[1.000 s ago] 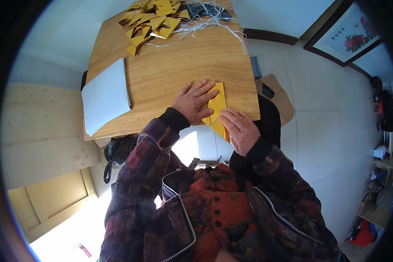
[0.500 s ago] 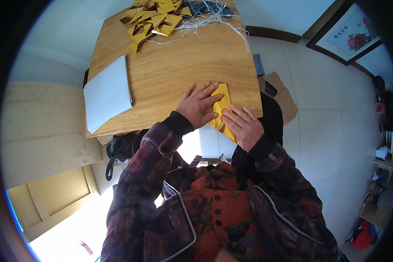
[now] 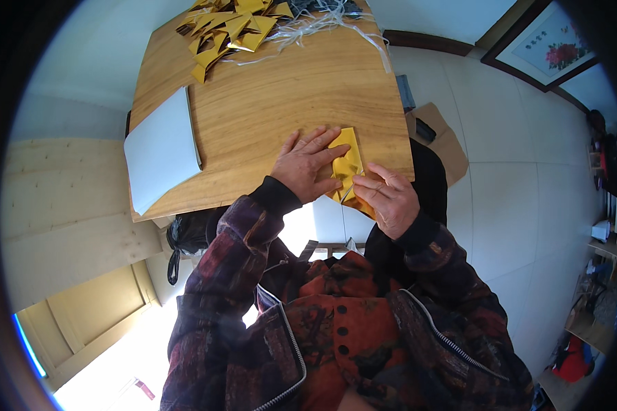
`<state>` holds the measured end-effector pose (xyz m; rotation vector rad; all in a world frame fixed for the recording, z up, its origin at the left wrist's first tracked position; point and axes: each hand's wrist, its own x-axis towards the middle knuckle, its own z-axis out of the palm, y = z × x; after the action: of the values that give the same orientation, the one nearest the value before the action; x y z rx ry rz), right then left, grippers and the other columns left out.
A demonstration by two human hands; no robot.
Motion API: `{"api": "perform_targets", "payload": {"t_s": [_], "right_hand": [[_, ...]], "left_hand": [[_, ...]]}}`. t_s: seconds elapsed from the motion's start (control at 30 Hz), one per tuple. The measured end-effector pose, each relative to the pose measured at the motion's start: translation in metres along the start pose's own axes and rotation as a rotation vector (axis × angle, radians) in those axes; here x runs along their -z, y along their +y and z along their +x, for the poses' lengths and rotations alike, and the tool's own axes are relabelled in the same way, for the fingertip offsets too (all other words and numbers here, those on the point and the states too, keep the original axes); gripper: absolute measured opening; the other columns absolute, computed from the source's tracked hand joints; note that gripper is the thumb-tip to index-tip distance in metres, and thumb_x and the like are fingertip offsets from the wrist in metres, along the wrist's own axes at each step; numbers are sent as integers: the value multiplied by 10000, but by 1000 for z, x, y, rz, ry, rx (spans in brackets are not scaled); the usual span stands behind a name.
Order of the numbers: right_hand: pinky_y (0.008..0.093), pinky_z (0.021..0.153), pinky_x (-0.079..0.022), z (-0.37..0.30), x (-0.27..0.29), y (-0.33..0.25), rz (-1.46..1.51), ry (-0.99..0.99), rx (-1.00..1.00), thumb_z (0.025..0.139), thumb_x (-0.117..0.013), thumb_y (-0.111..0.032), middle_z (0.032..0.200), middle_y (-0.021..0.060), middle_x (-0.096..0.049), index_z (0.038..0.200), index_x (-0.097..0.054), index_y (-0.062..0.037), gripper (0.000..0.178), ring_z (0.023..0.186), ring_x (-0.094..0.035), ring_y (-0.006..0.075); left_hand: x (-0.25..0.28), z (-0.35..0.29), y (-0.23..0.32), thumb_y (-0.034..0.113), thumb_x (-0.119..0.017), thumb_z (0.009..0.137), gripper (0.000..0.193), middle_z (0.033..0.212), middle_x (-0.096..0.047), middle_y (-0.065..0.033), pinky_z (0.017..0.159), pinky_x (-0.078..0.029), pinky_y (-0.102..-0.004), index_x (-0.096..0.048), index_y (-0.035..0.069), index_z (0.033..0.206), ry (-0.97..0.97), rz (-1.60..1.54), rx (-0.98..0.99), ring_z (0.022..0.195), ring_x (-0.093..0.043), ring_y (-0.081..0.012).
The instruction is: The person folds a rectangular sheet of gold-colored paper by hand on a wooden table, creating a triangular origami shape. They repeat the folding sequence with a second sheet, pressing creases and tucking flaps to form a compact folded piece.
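- Resting flat with its fingers spread, the left hand [image 3: 300,166] covers the left side of the yellow paper [image 3: 352,164] and grips nothing.
- The paper lies at the near edge of the table [image 3: 274,96], toward its right corner, with its lower end hanging past the edge.
- The right hand [image 3: 394,209] has changed most: half a second ago its fingers lay stretched across the paper's lower right; now they have drawn back toward the right, bent, with the fingertips at that edge.
- Whether they pinch the edge or merely touch it cannot be told; the thumb is not clearly seen.
- The paper's lower half has changed too: a slanting fold line shows there, and the layers look slightly lifted beside the fingertips.
- The left hand has hardly moved, so it seems to serve as the anchor while the right works the fold.
- My judgement is that this fold is not yet pressed down, and the piece is unfinished.
- Folded pieces [image 3: 230,31] heap at the far end beside white strips [image 3: 322,27]; a white stack [image 3: 163,151] lies at the left.
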<state>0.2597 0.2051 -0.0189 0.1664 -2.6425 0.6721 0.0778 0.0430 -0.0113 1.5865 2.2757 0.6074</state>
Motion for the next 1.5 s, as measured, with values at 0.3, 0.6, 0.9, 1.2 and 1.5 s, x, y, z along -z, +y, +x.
{"api": "perform_targets", "payload": {"t_s": [0.3,0.6,0.9,1.2,1.5], "right_hand": [[372,829,-476,12,8,-5,274,53,-209,762,-671,-13,960,54,-676,916,-662,-57,160,966,-599,283],[337,630,-466,33,10,-4,398,-58,-531,842,-659,-67,791,138,-620,866,-610,0,86,699,-603,268],[316,646,-486,31,20,-1,573,-154,-578,824,-649,-26,808,121,-648,889,-611,-9,77,717,-637,246],[293,705,-501,21,21,-1,548,-153,-422,785,-609,86,912,101,-666,920,-625,-11,167,799,-655,243],[321,587,-477,33,11,-7,468,-50,-635,858,-657,-63,747,135,-642,868,-592,-5,87,648,-635,255]], "left_hand": [[2,-1,1,321,-746,755,649,1542,-347,-26,1155,-164,-528,-534,237,1363,3,-6,-12,1434,-289,-260],[6,-2,-2,266,-702,790,633,1565,-305,-31,1160,-140,-528,-505,253,1392,-43,-13,-30,1446,-262,-266],[6,0,-2,266,-695,790,602,1545,-341,-38,1152,-139,-545,-529,240,1368,-27,-33,-10,1437,-282,-272],[0,3,17,303,-794,703,617,1492,-415,-14,1147,-133,-567,-589,224,1279,33,-43,127,1425,-300,-251],[2,3,12,206,-725,753,571,1504,-394,-6,1148,-123,-574,-565,242,1300,-8,5,85,1430,-294,-247]]}}
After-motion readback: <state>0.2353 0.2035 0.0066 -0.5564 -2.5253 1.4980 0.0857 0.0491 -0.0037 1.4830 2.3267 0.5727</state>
